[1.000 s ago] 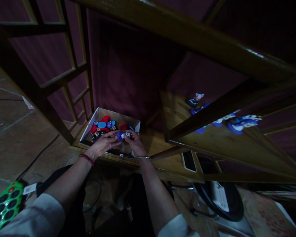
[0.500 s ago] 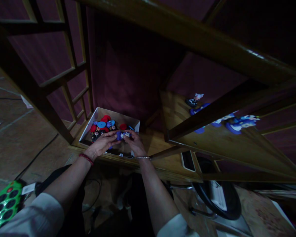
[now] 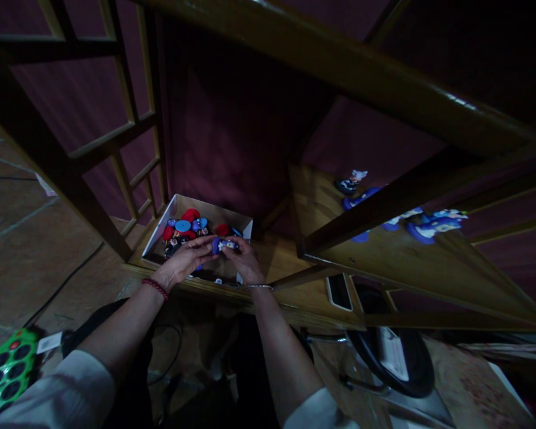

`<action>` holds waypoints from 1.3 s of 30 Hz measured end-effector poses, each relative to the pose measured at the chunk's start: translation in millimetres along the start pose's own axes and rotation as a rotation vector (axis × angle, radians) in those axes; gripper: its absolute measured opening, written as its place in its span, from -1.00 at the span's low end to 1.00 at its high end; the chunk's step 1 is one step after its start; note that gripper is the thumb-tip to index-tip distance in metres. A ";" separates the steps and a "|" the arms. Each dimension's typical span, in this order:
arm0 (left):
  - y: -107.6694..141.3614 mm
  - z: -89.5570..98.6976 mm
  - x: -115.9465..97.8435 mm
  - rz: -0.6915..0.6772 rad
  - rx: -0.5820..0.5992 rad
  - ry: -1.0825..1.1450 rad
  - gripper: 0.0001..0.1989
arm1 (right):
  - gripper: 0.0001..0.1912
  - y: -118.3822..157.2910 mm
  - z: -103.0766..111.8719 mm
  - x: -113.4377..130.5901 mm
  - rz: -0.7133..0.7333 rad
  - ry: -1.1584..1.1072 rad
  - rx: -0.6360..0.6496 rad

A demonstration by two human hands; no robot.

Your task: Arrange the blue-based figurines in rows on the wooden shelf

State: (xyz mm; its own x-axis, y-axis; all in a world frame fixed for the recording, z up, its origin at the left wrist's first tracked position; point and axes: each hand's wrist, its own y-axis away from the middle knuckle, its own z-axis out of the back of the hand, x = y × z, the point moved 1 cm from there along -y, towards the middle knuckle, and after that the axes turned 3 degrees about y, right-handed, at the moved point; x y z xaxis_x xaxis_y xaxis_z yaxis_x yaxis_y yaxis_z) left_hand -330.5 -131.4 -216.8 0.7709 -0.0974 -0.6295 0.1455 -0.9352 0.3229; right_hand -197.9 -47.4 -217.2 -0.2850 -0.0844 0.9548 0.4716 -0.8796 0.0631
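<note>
Between both hands, over the open cardboard box [image 3: 158,233], is a small figurine [image 3: 226,245] with a purple base and a white and blue body. My left hand [image 3: 188,260] pinches it at the purple base. At its other end, the fingers of my right hand [image 3: 245,262] close on it. Under and behind the hands, the box holds several more figurines with round red, blue and dark parts, such as a blue disc-shaped base [image 3: 183,226]. My hands hide part of the box's inside.
On the wooden shelf [image 3: 321,238] to the right stand several figurines, one with a dark base [image 3: 351,182]. A phone [image 3: 339,292] lies on the lower board. Wooden beams cross above and right. A green power strip [image 3: 6,375] and a black stool [image 3: 393,357] are below.
The figurine has turned slightly between my fingers. Both hands stay almost in the same place over the box, and the view has shifted a little.
</note>
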 end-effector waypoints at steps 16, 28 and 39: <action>-2.6 2.5 4.0 -0.003 -0.034 -0.087 -0.67 | -0.75 -0.1 1.6 0.4 0.055 0.137 -0.001; 0.4 -1.7 5.6 -0.024 -0.129 -0.089 -0.65 | -0.83 9.2 0.2 13.7 0.185 0.276 -0.017; 3.4 -3.3 7.7 -0.103 -0.153 -0.227 -0.52 | -0.84 17.0 -1.4 20.3 0.199 0.303 -0.022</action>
State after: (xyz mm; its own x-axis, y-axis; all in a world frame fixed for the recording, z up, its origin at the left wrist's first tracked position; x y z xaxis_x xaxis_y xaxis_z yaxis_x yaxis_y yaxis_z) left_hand -322.1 -134.3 -218.1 0.5915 -0.0946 -0.8007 0.3205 -0.8837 0.3411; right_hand -196.8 -64.6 -197.2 -0.4254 -0.3867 0.8183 0.5255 -0.8416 -0.1245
